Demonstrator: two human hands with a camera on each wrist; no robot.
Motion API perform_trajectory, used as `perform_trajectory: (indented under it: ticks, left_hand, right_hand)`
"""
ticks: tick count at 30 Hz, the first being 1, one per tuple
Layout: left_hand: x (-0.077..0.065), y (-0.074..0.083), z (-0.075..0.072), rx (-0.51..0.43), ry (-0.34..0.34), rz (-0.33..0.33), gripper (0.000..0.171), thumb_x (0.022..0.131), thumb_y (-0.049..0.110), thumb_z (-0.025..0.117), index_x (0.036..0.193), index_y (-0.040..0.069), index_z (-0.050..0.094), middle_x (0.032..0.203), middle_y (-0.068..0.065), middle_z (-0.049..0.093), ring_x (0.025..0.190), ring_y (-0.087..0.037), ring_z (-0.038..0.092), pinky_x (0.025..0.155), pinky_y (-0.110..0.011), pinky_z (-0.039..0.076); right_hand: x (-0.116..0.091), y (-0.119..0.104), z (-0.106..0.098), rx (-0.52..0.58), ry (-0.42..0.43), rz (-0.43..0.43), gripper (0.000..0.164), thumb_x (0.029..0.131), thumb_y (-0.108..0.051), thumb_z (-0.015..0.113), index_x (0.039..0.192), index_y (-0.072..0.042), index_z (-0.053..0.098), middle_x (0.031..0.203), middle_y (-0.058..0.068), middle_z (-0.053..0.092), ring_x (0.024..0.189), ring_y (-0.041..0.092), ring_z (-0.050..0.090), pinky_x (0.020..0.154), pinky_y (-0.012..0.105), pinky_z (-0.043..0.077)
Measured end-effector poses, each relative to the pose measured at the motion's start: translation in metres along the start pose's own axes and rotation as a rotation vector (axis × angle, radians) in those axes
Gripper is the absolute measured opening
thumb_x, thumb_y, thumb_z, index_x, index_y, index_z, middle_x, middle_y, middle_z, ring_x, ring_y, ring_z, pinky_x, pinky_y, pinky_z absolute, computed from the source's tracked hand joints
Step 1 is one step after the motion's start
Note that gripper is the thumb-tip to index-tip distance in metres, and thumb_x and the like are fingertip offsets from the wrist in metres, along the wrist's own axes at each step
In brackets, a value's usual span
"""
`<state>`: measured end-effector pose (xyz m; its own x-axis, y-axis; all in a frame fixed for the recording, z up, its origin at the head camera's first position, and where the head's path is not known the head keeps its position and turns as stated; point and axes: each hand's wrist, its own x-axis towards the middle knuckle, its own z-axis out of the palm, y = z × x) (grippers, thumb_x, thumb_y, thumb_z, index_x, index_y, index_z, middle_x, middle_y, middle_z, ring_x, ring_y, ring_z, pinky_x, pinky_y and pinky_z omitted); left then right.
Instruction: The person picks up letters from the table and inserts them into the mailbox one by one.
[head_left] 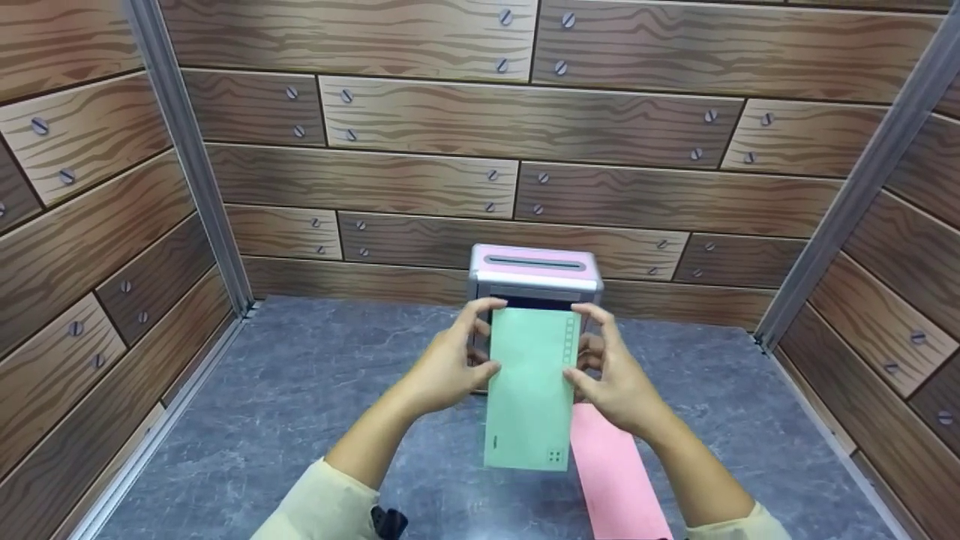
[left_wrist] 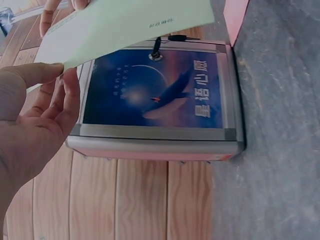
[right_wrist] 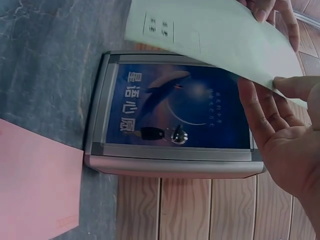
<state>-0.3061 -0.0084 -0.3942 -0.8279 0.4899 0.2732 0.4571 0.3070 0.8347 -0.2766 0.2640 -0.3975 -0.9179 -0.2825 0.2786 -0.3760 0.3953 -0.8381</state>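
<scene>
Your left hand (head_left: pixel 457 361) and right hand (head_left: pixel 616 375) pinch the green envelope (head_left: pixel 530 405) by its edges! Behind, the box (right_wrist: pixel 175 107) reads "星语心愿"; the pink paper (right_wrist: pixel 40 185) carries blurred print (right_wrist: pixel 67 221).

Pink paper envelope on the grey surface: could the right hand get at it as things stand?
Probably not straight away: the right hand pinches the green rectangular paper envelope. Once free, it likely could; the pink envelope lies close by, largely uncovered.
</scene>
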Motion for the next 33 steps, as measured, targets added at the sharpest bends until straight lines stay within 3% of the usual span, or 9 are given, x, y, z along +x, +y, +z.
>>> perform_trajectory:
  ticks: [6,14,21,27,33]
  left_hand:
    - [0.012,0.012,-0.005,0.053,-0.002,0.065,0.081,0.100,-0.002,0.070,0.163,0.032,0.034,0.129,-0.009,0.063,0.104,-0.021,0.074,0.088,-0.032,0.065]
    - [0.021,0.022,-0.010,0.067,-0.022,0.053,0.092,0.098,-0.004,0.072,0.168,0.035,0.026,0.132,-0.010,0.059,0.102,-0.018,0.070,0.087,-0.033,0.065]
    - [0.032,0.026,-0.012,0.148,0.033,0.111,0.091,0.096,-0.006,0.073,0.166,0.031,0.028,0.125,-0.011,0.064,0.101,-0.021,0.073,0.086,-0.030,0.065]
    - [0.043,0.034,-0.024,0.204,0.077,0.181,0.090,0.095,-0.007,0.074,0.164,0.030,0.030,0.122,-0.012,0.068,0.103,-0.023,0.075,0.089,-0.028,0.065]
    - [0.047,0.038,-0.032,0.237,0.131,0.261,0.088,0.097,-0.007,0.073,0.164,0.030,0.030,0.125,-0.012,0.065,0.107,-0.024,0.075,0.091,-0.036,0.065]
  right_hand:
    - [0.006,-0.008,-0.007,-0.002,0.050,0.028,0.087,0.101,0.014,0.061,0.165,-0.024,0.016,0.120,0.021,0.062,0.093,0.024,0.068,0.065,0.039,0.067]
    - [0.016,-0.014,-0.021,-0.015,0.063,-0.029,0.087,0.099,0.016,0.061,0.166,-0.017,0.014,0.118,0.021,0.061,0.093,0.026,0.067,0.062,0.036,0.065]
    - [0.027,-0.020,-0.030,-0.060,0.078,-0.069,0.088,0.097,0.018,0.064,0.164,-0.016,0.019,0.111,0.019,0.061,0.093,0.024,0.065,0.070,0.037,0.068]
    - [0.037,-0.033,-0.039,-0.135,0.108,-0.138,0.092,0.093,0.020,0.067,0.164,-0.017,0.022,0.110,0.017,0.063,0.095,0.020,0.068,0.078,0.029,0.066]
    - [0.046,-0.042,-0.042,-0.223,0.136,-0.189,0.098,0.091,0.020,0.068,0.166,-0.024,0.022,0.108,0.016,0.068,0.087,0.021,0.069,0.075,0.028,0.065]
